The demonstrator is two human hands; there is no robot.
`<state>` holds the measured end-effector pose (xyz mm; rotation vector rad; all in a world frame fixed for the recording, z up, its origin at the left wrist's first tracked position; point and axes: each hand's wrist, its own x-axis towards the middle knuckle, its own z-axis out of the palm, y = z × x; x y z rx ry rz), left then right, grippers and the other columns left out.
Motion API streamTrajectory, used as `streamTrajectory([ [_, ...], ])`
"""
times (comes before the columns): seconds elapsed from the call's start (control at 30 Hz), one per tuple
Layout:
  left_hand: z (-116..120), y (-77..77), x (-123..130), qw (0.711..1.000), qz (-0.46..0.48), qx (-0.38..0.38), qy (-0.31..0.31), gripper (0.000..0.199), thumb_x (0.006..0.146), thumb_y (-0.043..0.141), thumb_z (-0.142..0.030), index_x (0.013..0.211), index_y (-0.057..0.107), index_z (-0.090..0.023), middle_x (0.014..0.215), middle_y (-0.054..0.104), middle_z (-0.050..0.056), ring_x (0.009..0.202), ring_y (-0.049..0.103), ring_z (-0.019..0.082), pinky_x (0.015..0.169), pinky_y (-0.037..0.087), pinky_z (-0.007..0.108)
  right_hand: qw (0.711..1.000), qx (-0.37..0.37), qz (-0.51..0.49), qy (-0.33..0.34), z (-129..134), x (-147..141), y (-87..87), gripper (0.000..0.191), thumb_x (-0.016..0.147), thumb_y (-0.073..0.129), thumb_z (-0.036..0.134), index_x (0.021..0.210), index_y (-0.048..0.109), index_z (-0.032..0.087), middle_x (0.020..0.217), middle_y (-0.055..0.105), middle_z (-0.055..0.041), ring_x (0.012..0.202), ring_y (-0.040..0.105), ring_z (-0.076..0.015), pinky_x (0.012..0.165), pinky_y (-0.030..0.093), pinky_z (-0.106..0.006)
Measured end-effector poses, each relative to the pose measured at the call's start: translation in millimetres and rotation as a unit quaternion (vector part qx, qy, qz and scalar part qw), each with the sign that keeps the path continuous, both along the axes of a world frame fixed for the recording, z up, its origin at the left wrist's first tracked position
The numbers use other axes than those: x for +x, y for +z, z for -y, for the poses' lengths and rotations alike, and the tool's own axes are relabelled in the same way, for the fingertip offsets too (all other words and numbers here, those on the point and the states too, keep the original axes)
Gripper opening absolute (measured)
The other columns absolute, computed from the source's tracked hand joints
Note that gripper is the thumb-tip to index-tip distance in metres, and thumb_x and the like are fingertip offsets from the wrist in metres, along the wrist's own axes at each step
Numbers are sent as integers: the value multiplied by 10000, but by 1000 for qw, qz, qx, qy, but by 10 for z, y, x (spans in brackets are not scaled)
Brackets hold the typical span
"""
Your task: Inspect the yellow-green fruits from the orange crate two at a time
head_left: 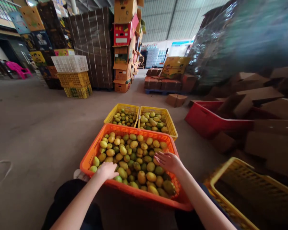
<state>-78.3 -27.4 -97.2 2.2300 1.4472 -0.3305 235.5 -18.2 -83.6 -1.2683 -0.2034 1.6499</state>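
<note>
An orange plastic crate (132,193) full of green and yellow lemons (142,177) stands in front of me, between my knees. My left hand (107,171) rests over the lemons at the crate's near left, fingers loosely bent and apart from the thumb, with nothing seen in it. Over the right side of the same lemons, my right hand (168,162) is held flat with its fingers stretched out. It holds nothing. Just beyond the orange crate, two yellow crates sit side by side: a left one (108,118) with smaller greenish lemons and a right one (173,127) with larger ones.
A yellow crate (222,169) stands close at my right. Behind it are a red crate (201,119) and a heap of cardboard (273,137). Stacked boxes (122,48), white and yellow crates (73,78) and a loaded blue pallet (156,91) stand farther off.
</note>
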Motion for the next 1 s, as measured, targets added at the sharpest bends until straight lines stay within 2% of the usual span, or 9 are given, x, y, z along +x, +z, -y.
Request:
streamTrajectory([
  [0.13, -65, -76, 25, 999, -18, -44, -2, 453, 816, 486, -410, 1160, 601, -138, 1187, 618, 185, 1101, 577, 339, 923, 428, 440, 999, 26, -25, 3, -36, -97, 133, 212, 773, 453, 110, 884, 626, 165, 814, 724, -87, 693, 675, -191, 652, 518, -304],
  [0.27, -365, -289, -30, 995, -11, -95, 16, 479, 786, 537, -437, 1224, 553, -244, 1289, 581, 57, 1169, 540, 227, 953, 411, 297, 997, 26, -72, -7, -56, -97, 261, 210, 781, 429, 125, 842, 629, 149, 767, 713, -100, 653, 656, -184, 588, 519, -285],
  [0.33, -515, -444, -100, 994, -24, -94, 53, 515, 802, 514, -407, 1281, 501, -218, 1398, 474, 87, 1280, 436, 238, 1015, 356, 316, 995, 20, -97, -31, -29, -48, 299, 208, 777, 425, 130, 839, 622, 157, 749, 701, -94, 659, 651, -183, 568, 522, -279],
  [0.47, -691, -753, -247, 982, -69, -64, 163, 747, 795, 525, -367, 1429, 234, -101, 1514, 159, 243, 1377, 229, 373, 1051, 274, 486, 987, 35, -126, -94, 27, 83, 356, 189, 746, 441, 110, 816, 601, 183, 713, 668, -63, 634, 626, -159, 557, 527, -257],
  [0.57, -814, -911, -294, 974, -69, -43, 211, 802, 810, 524, -335, 1449, 116, -74, 1518, 88, 272, 1388, 200, 362, 1062, 262, 449, 983, 52, -144, -105, 58, 151, 360, 176, 725, 457, 88, 786, 586, 192, 698, 647, -48, 615, 605, -140, 554, 524, -238],
  [0.7, -1017, -1038, -212, 969, -47, -17, 241, 775, 806, 553, -326, 1446, 149, -164, 1521, 164, 212, 1370, 274, 309, 1049, 290, 367, 982, 59, -157, -88, 114, 204, 348, 153, 696, 492, 80, 761, 579, 187, 682, 632, -48, 604, 593, -139, 539, 520, -237],
  [0.87, -1074, -1169, -43, 952, -24, 20, 306, 706, 746, 621, -216, 1380, 313, -176, 1423, 307, 257, 1273, 379, 425, 1016, 277, 515, 980, 55, -168, -93, 171, 271, 438, 138, 726, 465, 94, 736, 570, 183, 660, 620, -45, 589, 592, -128, 523, 509, -220],
  [1.0, -1056, -1143, -38, 932, 65, 43, 354, 626, 727, 649, -181, 1306, 409, -171, 1373, 389, 227, 1278, 374, 411, 1038, 264, 503, 979, 87, -163, -91, 181, 315, 502, 131, 747, 467, 104, 737, 570, 184, 666, 618, -39, 596, 594, -117, 540, 508, -213],
])
